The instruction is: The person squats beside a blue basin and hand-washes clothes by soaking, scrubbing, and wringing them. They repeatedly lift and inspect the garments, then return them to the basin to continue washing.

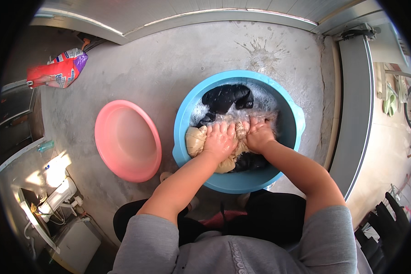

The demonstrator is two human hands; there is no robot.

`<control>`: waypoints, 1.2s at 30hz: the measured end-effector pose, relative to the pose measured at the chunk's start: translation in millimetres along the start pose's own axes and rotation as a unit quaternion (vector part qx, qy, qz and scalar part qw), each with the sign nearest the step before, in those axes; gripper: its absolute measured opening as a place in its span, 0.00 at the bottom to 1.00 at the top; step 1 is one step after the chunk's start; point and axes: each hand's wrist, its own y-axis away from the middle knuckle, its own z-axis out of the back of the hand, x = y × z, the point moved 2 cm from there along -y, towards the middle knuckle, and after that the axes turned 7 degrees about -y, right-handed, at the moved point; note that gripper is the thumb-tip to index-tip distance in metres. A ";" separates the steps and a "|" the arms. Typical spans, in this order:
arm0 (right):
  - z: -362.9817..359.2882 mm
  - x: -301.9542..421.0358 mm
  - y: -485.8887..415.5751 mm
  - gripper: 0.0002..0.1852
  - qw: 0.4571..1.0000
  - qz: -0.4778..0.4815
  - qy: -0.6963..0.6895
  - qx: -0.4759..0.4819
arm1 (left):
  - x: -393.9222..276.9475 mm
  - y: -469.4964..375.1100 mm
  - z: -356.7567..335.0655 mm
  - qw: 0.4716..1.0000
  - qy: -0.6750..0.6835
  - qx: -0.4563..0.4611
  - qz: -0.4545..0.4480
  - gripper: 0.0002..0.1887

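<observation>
A blue plastic basin (239, 187) stands on the floor before me, holding sudsy water and wet clothes. My left hand (221, 138) presses down, palm flat and fingers spread, on a beige garment with a brown pattern (196, 139). Beside it, my right hand (259, 135) pushes on the same wet fabric, its fingertips partly in the foamy water. Some of the garment bunches up between the two hands. Dark cloth (227, 97) floats toward the far side of the basin, and more dark fabric (250, 161) shows at the near side.
Left of the blue basin is a pink plastic basin (128, 140) with cloudy liquid. A red and purple detergent bag (60, 70) lies at the upper left. A sliding-door frame (354, 102) runs along the right. Water splashes (263, 56) mark the concrete floor beyond the basin.
</observation>
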 end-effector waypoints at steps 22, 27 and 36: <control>83.6 -41.3 69.0 0.32 0.866 0.123 -0.406 -0.264 | 64.8 30.9 74.1 0.959 0.232 -0.141 -0.079 0.18; 32.9 -12.2 85.7 0.41 0.968 0.095 -0.215 -0.089 | 30.4 65.6 44.5 0.994 -0.006 0.066 -0.091 0.40; 22.6 -11.2 -21.2 0.22 0.988 0.068 -0.093 0.101 | 21.7 -20.4 21.7 0.991 0.030 0.130 0.004 0.30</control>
